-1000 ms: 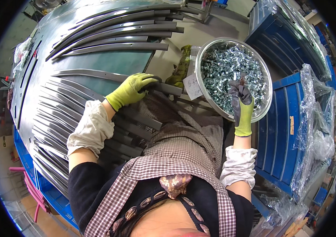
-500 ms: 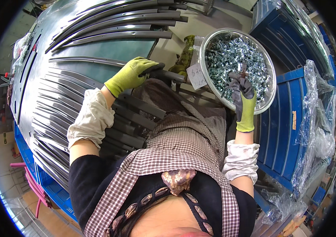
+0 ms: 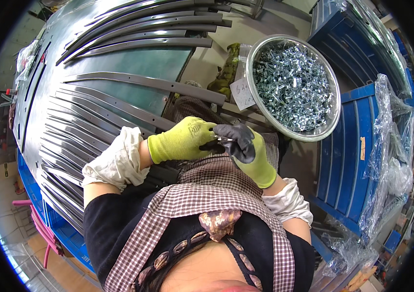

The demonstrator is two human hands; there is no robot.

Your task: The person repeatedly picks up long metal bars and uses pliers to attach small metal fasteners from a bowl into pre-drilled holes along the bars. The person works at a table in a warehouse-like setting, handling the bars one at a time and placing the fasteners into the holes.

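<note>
My left hand (image 3: 183, 140), in a yellow-green glove with dark fingers, is closed at the end of a long dark grey strip (image 3: 141, 115). The glove hides most of that end. Meeting it from the right, my right hand (image 3: 247, 152) wears a matching glove and pinches a small shiny metal clip (image 3: 224, 139) by the left fingertips. Whether the clip touches the strip cannot be made out. Another dark grey strip (image 3: 168, 86) lies just beyond the hands, its end jutting past the table edge.
A round metal basin (image 3: 337, 114) full of small metal clips stands at the right. Several curved strips (image 3: 148, 22) lie on the far part of the green table (image 3: 156, 61), more at the left. Blue metal crates (image 3: 345, 160) with clear plastic wrap (image 3: 387, 165) are on the right.
My right hand has come from the basin to my left hand, bringing a clip. My left hand has left the farther strip and moved nearer to my body, to another strip's end.
</note>
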